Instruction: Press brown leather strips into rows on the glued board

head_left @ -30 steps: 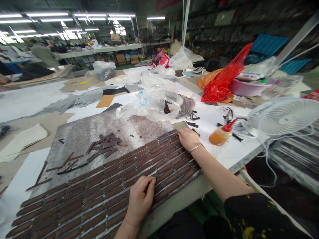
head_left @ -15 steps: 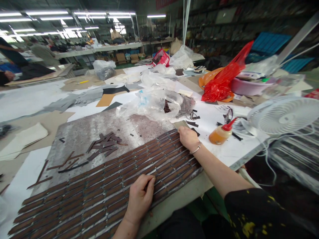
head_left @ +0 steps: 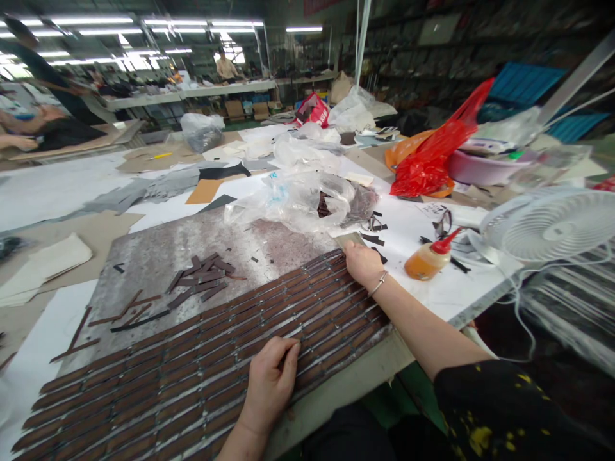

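Rows of narrow dark-brown strips point(head_left: 192, 358) lie side by side across the front of a stained board point(head_left: 144, 256), with pale and dark lines between them. My left hand point(head_left: 273, 371) rests over the strips near the front edge, thumb and forefinger pinched together; anything between them is too small to see. At the far right corner of the rows, my right hand point(head_left: 364, 262) is closed, its fingertips touching the strip ends. What those fingertips hold is hidden. A loose pile of short dark strips point(head_left: 204, 275) sits on the board behind the rows.
Right of my right hand stands a squeeze bottle point(head_left: 425, 261) of amber liquid with a red nozzle, beside a white fan point(head_left: 548, 224). Clear plastic bags point(head_left: 293, 198) and a red bag point(head_left: 423, 166) lie farther back. Co-workers point(head_left: 52, 70) are at tables beyond.
Both my hands keep nearly the same place and pose. At the far left, a co-worker has straightened up and another person's hands show at that table. The view has shifted slightly.
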A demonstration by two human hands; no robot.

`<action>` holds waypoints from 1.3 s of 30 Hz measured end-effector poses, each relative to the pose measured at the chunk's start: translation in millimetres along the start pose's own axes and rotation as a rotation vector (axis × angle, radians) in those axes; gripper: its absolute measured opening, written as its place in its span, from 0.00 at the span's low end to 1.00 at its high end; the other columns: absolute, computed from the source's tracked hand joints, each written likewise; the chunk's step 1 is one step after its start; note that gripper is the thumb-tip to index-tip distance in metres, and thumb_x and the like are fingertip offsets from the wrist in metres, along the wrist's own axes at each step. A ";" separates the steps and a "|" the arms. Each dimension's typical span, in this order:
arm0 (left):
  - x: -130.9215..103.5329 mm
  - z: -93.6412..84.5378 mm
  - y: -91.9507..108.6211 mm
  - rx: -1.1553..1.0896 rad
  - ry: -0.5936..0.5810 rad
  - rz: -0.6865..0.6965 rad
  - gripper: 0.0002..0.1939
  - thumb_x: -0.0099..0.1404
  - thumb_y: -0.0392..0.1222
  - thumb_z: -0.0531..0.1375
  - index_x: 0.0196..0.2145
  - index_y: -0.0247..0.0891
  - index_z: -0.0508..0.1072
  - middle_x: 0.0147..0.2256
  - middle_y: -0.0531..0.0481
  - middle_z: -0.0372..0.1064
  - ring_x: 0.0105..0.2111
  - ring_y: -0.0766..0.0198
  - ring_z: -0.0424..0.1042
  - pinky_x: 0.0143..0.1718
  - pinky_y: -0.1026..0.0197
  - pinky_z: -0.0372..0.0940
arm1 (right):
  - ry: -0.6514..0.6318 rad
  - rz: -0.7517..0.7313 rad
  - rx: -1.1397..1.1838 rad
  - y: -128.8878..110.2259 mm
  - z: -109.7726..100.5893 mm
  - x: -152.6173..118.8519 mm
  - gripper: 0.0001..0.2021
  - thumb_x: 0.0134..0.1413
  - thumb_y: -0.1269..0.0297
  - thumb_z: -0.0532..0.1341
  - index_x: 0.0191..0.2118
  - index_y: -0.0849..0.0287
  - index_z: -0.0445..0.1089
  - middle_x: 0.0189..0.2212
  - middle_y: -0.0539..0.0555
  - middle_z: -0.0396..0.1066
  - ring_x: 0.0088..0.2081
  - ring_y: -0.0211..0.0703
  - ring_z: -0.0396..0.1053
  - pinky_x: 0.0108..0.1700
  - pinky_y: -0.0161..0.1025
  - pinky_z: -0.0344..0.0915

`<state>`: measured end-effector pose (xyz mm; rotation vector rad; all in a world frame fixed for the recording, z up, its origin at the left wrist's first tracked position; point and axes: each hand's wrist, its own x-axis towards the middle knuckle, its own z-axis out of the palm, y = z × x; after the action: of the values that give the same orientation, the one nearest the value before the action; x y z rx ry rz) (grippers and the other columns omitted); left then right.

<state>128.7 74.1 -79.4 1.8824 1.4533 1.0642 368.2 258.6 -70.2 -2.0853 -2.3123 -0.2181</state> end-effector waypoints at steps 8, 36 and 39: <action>1.9 -0.2 3.0 0.009 -0.015 -0.023 0.08 0.64 0.38 0.54 0.33 0.38 0.73 0.29 0.49 0.69 0.30 0.65 0.69 0.32 0.64 0.64 | 0.009 0.044 0.062 3.0 3.0 -1.9 0.12 0.63 0.64 0.46 0.40 0.60 0.65 0.36 0.58 0.70 0.37 0.46 0.70 0.34 0.37 0.62; -0.3 -0.8 4.9 0.031 -0.023 -0.014 0.08 0.64 0.38 0.54 0.33 0.38 0.74 0.29 0.49 0.70 0.31 0.64 0.70 0.33 0.64 0.65 | 0.019 -0.359 0.157 -2.3 -4.6 -22.5 0.20 0.53 0.76 0.51 0.51 0.57 0.67 0.47 0.57 0.68 0.48 0.46 0.63 0.51 0.41 0.55; 0.8 -0.6 -0.2 0.017 -0.047 -0.014 0.08 0.64 0.38 0.54 0.34 0.38 0.73 0.30 0.49 0.69 0.32 0.64 0.69 0.34 0.63 0.64 | -0.033 -0.310 0.076 -4.9 -9.9 -26.5 0.19 0.55 0.75 0.51 0.50 0.58 0.67 0.44 0.59 0.70 0.48 0.48 0.64 0.56 0.49 0.49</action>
<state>128.2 74.9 -79.0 1.8941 1.4510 0.9975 365.4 230.7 -63.7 -1.7021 -2.6094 -0.0984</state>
